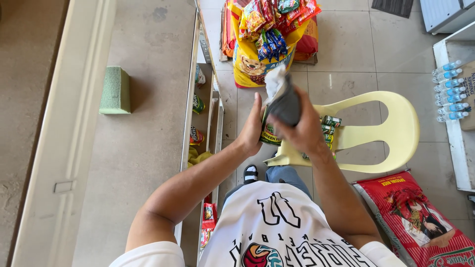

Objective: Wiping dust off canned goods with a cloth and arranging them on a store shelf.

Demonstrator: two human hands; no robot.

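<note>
Can: a green-labelled tin can is sitting at the centre of the frame, above the yellow chair, gripped between both hands.
Left hand: the left hand is cupping the can's left side, fingers closed round it and thumb pointing up.
Right hand: the right hand is pressing a grey cloth over the top of the can, fingers closed on the cloth; its white end is sticking up.
Chair: a pale yellow plastic chair is standing right of centre, carrying more green cans on its seat, just beside the right hand.
Shelves: a narrow shelf unit is running down the frame left of the hands, holding cans and packets.
Countertop: a grey surface is filling the left half, with a green sponge block lying on it.
Floor: a yellow pet-food sack topped with snack packets is standing at upper centre, a red rice sack is lying at lower right, and water bottles are lined up at the right edge.
</note>
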